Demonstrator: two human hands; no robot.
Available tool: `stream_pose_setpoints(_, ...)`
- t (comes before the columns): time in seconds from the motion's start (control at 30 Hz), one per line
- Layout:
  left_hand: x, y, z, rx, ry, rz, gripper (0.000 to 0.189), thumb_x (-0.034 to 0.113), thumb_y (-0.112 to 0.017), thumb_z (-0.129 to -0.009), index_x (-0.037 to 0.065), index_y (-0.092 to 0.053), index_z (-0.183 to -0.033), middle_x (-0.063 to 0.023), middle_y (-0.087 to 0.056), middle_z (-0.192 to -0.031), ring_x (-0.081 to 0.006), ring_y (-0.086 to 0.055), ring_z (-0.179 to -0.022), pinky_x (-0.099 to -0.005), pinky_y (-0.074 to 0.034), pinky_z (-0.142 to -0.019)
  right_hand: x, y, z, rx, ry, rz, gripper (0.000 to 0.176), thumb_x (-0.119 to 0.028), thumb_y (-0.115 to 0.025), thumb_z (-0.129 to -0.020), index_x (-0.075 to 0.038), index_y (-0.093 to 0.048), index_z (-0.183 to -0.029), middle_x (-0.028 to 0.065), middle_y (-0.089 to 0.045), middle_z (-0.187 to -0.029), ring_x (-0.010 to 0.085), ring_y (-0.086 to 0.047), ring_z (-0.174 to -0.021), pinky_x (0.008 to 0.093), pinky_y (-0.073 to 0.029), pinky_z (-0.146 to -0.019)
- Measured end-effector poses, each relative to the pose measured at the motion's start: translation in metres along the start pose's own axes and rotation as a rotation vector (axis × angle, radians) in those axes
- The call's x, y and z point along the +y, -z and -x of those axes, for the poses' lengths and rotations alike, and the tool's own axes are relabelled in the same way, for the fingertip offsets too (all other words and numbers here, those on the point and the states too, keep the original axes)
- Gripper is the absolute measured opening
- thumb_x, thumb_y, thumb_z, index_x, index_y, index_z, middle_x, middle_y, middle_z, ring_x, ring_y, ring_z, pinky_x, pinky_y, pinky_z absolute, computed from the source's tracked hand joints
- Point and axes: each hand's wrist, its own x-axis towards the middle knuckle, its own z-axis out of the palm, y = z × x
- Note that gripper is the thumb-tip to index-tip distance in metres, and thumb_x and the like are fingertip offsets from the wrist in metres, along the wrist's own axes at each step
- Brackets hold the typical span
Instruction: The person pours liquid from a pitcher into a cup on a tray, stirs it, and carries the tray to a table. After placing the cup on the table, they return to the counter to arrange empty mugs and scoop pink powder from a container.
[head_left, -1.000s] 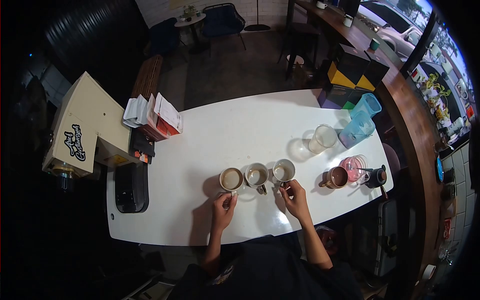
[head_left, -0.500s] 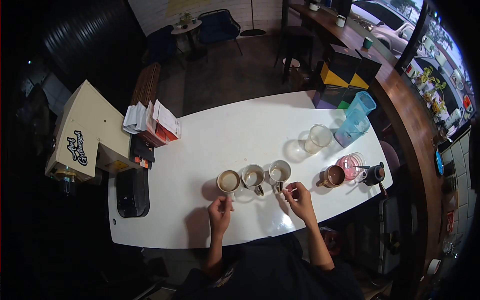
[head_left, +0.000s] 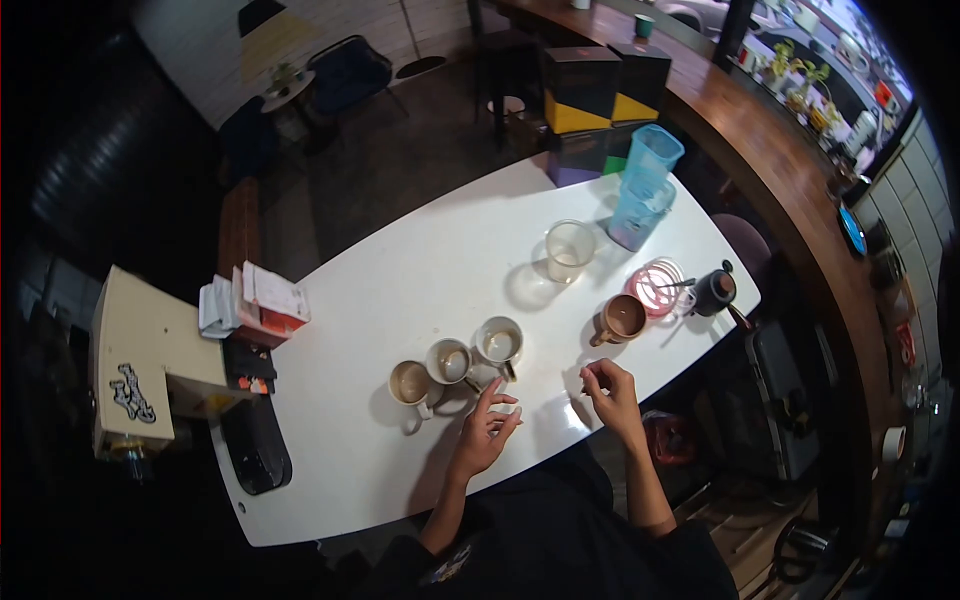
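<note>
Three pale mugs stand side by side on the white table: the left mug (head_left: 409,383), the middle mug (head_left: 449,361) and the right mug (head_left: 499,341). Their insides look brownish, and their handles point toward me. My left hand (head_left: 484,436) hovers just in front of the middle and right mugs, fingers spread, holding nothing. Over the table front, my right hand (head_left: 612,392) has its thumb and fingers curled together, with nothing visible in them. It is nearest to a brown mug (head_left: 624,318), apart from it.
A clear cup (head_left: 571,252), blue pitchers (head_left: 642,205), a pink-tinted glass vessel (head_left: 655,290) and a small dark pot (head_left: 714,292) stand to the right. Dark boxes (head_left: 580,90) are stacked behind. A beige machine (head_left: 150,365) and a paper holder (head_left: 262,305) are at left.
My left hand has left the left mug's handle and moved right, its fingers opening. My right hand has drawn away from the right mug. The view has turned right.
</note>
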Motion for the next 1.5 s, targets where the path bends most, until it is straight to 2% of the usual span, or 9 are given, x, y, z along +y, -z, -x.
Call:
stream_pose_setpoints(0.13,-0.005,-0.009,-0.016,0.014,0.049,-0.012,0.056,0.01,-0.06,-0.092,0.0,-0.031,-0.139,-0.0131,-0.056,-0.115,-0.0185,-0.067,-0.087,-0.026,-0.054,-0.071,0.007,0.03,0.001,0.168,-0.044,-0.062,0.021,-0.013,-0.057,-0.094,0.004,-0.059,-0.081,0.0023,-0.058,-0.065,0.0074,-0.056,-0.06,0.0226,-0.045,-0.057)
stream_pose_setpoints(0.2,-0.008,-0.015,-0.023,0.027,0.037,-0.016,0.05,0.012,-0.058,-0.093,-0.001,-0.035,-0.136,-0.0125,-0.057,-0.11,-0.017,-0.067,-0.084,-0.025,-0.054,-0.07,0.008,0.047,-0.002,0.244,-0.089,-0.087,0.018,-0.01,-0.058,-0.091,0.005,-0.062,-0.082,0.0063,-0.06,-0.065,0.0097,-0.058,-0.06,0.0254,-0.044,-0.056)
stream_pose_setpoints(0.4,0.0,-0.034,-0.04,0.141,0.064,0.015,0.025,0.015,-0.052,-0.097,0.0,-0.047,-0.117,-0.0061,-0.056,-0.09,-0.0127,-0.064,-0.076,-0.0247,-0.054,-0.068,0.016,0.092,-0.019,0.426,-0.11,-0.133,0.022,-0.013,-0.056,-0.093,0.003,-0.06,-0.079,0.0035,-0.058,-0.063,0.0079,-0.055,-0.058,0.0241,-0.043,-0.054)
stream_pose_setpoints(0.57,0.002,-0.051,-0.054,0.167,0.094,-0.039,0.022,0.019,-0.045,-0.1,0.001,-0.047,-0.112,-0.006,-0.055,-0.087,-0.0128,-0.063,-0.074,-0.0263,-0.053,-0.068,0.019,0.12,-0.039,0.503,-0.064,0.006,0.011,-0.007,-0.058,-0.09,0.003,-0.06,-0.087,0.0058,-0.06,-0.074,0.0089,-0.056,-0.06,0.0242,-0.043,-0.053)
stream_pose_setpoints(0.77,0.014,-0.077,-0.064,0.264,0.087,-0.072,0.019,0.017,-0.044,-0.1,0.001,-0.047,-0.111,-0.0055,-0.055,-0.083,-0.0119,-0.062,-0.071,-0.0268,-0.054,-0.067,0.008,0.139,-0.069,0.488,0.084,0.126,0.011,-0.001,-0.063,-0.084,0.002,-0.059,-0.094,0.0085,-0.057,-0.083,0.011,-0.053,-0.057,0.0259,-0.04,-0.051)
stream_pose_setpoints(1.2,0.004,-0.096,-0.062,0.42,0.053,-0.036,0.017,0.017,-0.046,-0.1,0.003,-0.047,-0.108,-0.006,-0.055,-0.087,-0.0119,-0.062,-0.07,-0.027,-0.052,-0.066,0.011,0.165,-0.113,0.455,0.204,0.131,0.007,-0.001,-0.063,-0.085,0.003,-0.059,-0.09,0.0082,-0.053,-0.077,0.0132,-0.05,-0.059,0.0272,-0.037,-0.051)
stream_pose_setpoints(1.27,0.003,-0.095,-0.059,0.431,0.059,-0.042,0.018,0.018,-0.045,-0.1,0.003,-0.047,-0.108,-0.0062,-0.056,-0.088,-0.0122,-0.062,-0.071,-0.0276,-0.052,-0.066,0.007,0.169,-0.123,0.428,0.238,0.204,0.006,-0.002,-0.061,-0.087,0.001,-0.058,-0.09,0.0024,-0.052,-0.077,0.0059,-0.047,-0.06,0.0212,-0.037,-0.053)
stream_pose_setpoints(1.4,0.008,-0.096,-0.056,0.382,0.096,-0.065,0.019,0.02,-0.043,-0.101,0.002,-0.047,-0.108,-0.0071,-0.056,-0.092,-0.0133,-0.063,-0.073,-0.0285,-0.052,-0.068,-0.018,0.17,-0.143,0.363,0.324,0.213,0.012,-0.002,-0.064,-0.084,0.002,-0.059,-0.093,0.0041,-0.052,-0.078,0.0069,-0.048,-0.059,0.0225,-0.036,-0.052)
stream_pose_setpoints(1.5,0.005,-0.095,-0.053,0.356,0.065,-0.118,0.018,0.018,-0.043,-0.101,0.002,-0.047,-0.108,-0.0077,-0.056,-0.093,-0.0139,-0.063,-0.074,-0.0281,-0.051,-0.069,-0.033,0.167,-0.158,0.295,0.331,0.252,0.03,-0.006,-0.069,-0.08,0.001,-0.059,-0.107,0.0082,-0.056,-0.089,0.013,-0.054,-0.07,0.0256,-0.042,-0.058)
